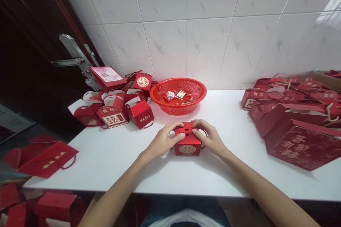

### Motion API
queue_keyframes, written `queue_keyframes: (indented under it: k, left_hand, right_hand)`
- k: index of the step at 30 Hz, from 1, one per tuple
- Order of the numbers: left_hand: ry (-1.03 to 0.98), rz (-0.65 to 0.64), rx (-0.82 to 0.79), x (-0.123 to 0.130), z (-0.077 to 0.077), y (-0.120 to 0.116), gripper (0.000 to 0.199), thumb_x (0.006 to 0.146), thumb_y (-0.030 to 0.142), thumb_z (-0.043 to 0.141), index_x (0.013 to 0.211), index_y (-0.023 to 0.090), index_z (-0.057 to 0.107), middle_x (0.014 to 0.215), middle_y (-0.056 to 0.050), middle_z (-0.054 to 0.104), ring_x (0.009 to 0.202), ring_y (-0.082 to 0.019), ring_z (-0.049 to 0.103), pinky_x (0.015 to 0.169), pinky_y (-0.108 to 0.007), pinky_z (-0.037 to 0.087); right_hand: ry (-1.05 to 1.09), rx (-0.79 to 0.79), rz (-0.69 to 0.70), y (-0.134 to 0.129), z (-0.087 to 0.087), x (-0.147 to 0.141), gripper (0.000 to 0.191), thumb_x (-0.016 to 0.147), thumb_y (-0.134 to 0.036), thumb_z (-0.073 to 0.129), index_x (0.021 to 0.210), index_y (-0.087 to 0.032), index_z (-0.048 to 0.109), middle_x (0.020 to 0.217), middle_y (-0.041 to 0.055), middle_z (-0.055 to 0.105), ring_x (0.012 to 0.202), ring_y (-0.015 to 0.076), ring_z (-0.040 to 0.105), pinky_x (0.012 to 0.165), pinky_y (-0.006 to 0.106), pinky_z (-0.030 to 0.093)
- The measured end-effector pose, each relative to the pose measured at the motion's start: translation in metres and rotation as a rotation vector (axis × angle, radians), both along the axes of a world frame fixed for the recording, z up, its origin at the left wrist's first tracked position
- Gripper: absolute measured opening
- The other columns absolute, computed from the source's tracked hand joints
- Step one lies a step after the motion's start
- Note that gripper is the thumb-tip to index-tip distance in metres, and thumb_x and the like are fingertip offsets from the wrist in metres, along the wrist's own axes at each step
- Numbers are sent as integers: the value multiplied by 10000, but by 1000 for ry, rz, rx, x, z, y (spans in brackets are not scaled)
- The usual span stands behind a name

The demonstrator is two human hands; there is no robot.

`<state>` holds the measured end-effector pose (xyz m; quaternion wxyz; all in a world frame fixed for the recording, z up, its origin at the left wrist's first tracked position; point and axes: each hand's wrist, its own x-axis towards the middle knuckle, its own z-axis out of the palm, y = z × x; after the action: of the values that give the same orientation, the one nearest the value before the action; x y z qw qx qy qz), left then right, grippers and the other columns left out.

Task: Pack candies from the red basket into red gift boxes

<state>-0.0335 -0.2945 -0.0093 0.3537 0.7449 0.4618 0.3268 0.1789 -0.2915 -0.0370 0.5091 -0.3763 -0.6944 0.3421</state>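
Observation:
A small red gift box (pixel 187 149) with a round gold emblem on its front stands upright at the middle of the white table (pixel 112 163). My left hand (pixel 166 138) grips the left side of its top flaps, thumb in front and fingers behind. From the right, my right hand (pixel 209 136) pinches the same flaps, which meet around a small dark hole. A dark red cord shows at the box's right side. Behind it sits a red plastic basket (pixel 178 108) holding a few wrapped sweets (pixel 169 95) and small packets.
Several red boxes (pixel 113 110) cluster at the back left, and an open box (pixel 50 158) lies at the left edge. Many red boxes (pixel 303 142) crowd the right side. More boxes (pixel 55 205) are below the table, near a door handle (pixel 70 62) side wall.

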Motion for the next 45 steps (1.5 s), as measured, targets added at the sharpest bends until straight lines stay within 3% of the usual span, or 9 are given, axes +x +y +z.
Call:
queue_keyframes:
  k: [5,15,20,26,30,34,39,42,45]
  left_hand:
    - [18,12,8,0,1,2,387,872,458,627,1189,238,640,1262,-62,662,1175,-243,615,1028,-386,487]
    - [-55,40,-36,2,-4,3,366,827,436,660,1140,246,669,1206,-62,672,1031,-246,654,868,-353,545]
    - [-30,43,1,0,-4,5,377,828,461,662,1144,256,681,1200,-60,668,1020,-235,641,863,-346,537]
    - [33,60,36,-2,-1,7,417,828,498,661,1158,247,703,1169,-71,629,848,-178,626,782,-327,534]
    - [44,57,59,-2,6,6,416,832,521,646,1120,233,731,1172,-79,617,762,-153,598,755,-325,533]
    - [38,67,73,-5,12,5,433,821,530,647,1126,236,735,1141,-79,632,740,-153,591,709,-313,526]
    - [-183,90,-111,-22,30,4,410,745,484,731,1056,216,742,1101,-68,682,627,-110,550,641,-293,514]
    - [-434,84,-236,-35,51,0,364,707,420,785,988,191,750,1059,-66,701,655,-110,588,694,-303,540]
    - [-574,38,-265,-41,75,-5,306,705,346,795,955,174,758,1002,-79,725,734,-151,652,775,-339,564]
  right_hand:
    - [26,13,-7,1,-1,2,176,913,-387,598,929,-214,627,1099,101,655,1121,240,626,934,381,525]
    - [62,-25,2,3,-6,2,205,879,-404,646,944,-210,631,1140,110,643,1093,250,648,948,404,523]
    - [73,-50,-48,3,-2,4,265,870,-452,637,978,-211,614,1163,108,645,1031,238,665,931,401,520]
    - [-99,-151,-182,12,4,18,357,862,-558,577,864,-203,614,942,85,703,851,236,676,770,369,504]
    - [-182,-253,-121,14,5,25,434,853,-624,561,838,-195,622,749,52,690,735,215,647,719,345,463]
    - [-119,-387,-47,10,11,30,470,833,-652,589,887,-186,615,620,3,620,637,178,580,657,315,414]
    - [130,-512,76,5,24,44,423,719,-520,773,933,-176,651,657,-22,592,639,138,549,692,312,410]
    - [336,-604,126,2,33,51,419,631,-394,858,936,-180,665,678,-25,593,637,128,557,710,321,436]
    - [463,-595,153,-1,49,52,383,620,-306,868,928,-190,671,731,-4,647,665,127,570,735,327,454]
